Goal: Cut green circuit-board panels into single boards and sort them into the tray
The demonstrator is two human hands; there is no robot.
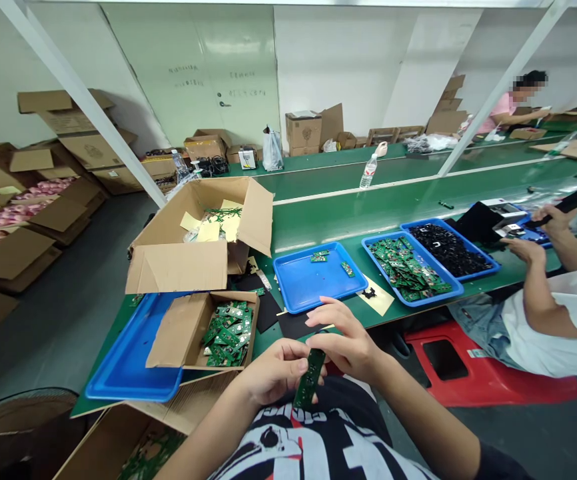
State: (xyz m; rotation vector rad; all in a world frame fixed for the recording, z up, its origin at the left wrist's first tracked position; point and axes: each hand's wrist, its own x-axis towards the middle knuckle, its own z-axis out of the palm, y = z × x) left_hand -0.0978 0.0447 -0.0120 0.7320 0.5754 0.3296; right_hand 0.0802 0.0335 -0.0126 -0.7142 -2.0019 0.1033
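Observation:
A narrow green circuit board (pixel 309 379) stands in front of my chest, held upright. My left hand (pixel 273 371) grips its lower part from the side. My right hand (pixel 342 335) curves over its top end, with the fingers pressing on it. Just beyond my left hand, a small cardboard box (pixel 188 333) holds several green circuit boards (pixel 227 335). A blue plastic tray (pixel 316 277) with a few board pieces lies ahead of my right hand. Another blue tray (pixel 411 270) is heaped with green boards.
A blue tray (pixel 451 250) of black parts sits beside the boards on the green workbench (pixel 318 213). To the right, a seated co-worker's hands (pixel 533 243) work at a black device. A large open carton (pixel 203 233) stands on the bench, and a red stool (pixel 488 363) is below it. Stacked cartons fill the left.

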